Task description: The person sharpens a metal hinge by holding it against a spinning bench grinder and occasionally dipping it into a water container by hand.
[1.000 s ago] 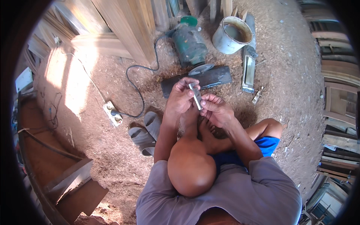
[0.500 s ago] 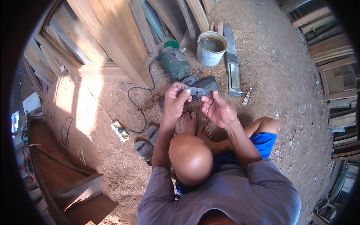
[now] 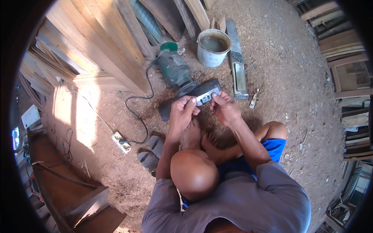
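A small, flat, slotted metal blade (image 3: 206,97), bright on its upper face, is held level between my two hands. My left hand (image 3: 183,110) pinches its left end between thumb and fingers. At the other end, my right hand (image 3: 226,110) grips it with the thumb on top and the fingers behind. Just beyond the blade lies a dark flat board (image 3: 166,110) on the ground, partly covered by my hands. A green motor (image 3: 174,69) with a round grinding wheel (image 3: 187,88) stands close past my left hand.
A white bucket (image 3: 211,58) of murky liquid stands ahead, beside a long board bearing a sharpening stone (image 3: 240,77). A black cord (image 3: 132,110) runs from the motor to a power strip (image 3: 121,142). Sandals (image 3: 148,160) lie left of my feet; timber (image 3: 105,42) leans far left.
The blade has tipped from dark to a bright, light-catching face and come slightly nearer. My right hand has closed in on its right end. The whole view has shifted a little.
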Demonstrator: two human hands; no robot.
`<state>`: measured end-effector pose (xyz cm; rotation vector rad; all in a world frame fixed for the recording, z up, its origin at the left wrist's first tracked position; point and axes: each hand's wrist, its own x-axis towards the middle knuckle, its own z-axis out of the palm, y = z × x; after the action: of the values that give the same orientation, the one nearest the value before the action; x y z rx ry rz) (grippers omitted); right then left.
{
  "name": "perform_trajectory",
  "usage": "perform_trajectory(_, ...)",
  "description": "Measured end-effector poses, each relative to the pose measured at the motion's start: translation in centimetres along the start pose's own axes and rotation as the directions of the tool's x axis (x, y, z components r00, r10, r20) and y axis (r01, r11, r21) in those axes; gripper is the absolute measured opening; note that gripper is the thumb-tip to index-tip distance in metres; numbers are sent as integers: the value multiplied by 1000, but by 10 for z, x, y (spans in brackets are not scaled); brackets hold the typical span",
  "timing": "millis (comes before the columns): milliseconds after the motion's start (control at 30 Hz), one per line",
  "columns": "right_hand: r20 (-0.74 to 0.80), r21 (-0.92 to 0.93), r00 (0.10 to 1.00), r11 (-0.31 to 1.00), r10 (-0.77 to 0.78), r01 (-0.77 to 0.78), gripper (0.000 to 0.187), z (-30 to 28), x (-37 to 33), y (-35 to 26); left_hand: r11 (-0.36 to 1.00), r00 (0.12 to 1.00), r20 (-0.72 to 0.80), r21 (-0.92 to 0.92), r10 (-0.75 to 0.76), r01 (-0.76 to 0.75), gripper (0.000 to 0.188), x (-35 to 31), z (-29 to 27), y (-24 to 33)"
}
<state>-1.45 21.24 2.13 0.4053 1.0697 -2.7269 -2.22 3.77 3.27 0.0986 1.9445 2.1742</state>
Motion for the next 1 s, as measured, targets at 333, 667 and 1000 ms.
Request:
perform_trajectory(333,37,-861,930,460,-366,216,17,-7,215,-121,956,989,133,-293,59,-17,30,-36,-61,-40)
perform_trajectory(667,507,-737,845,-421,171,528,25,-88,396,-24,929,982,-8,-327,-189,176,36,-97,-111,-70)
perform_trajectory(1000,184,-982,955,7,-233,191,21,-76,360,-71,898,977,21,-390,-210,202,35,-80,-104,-74)
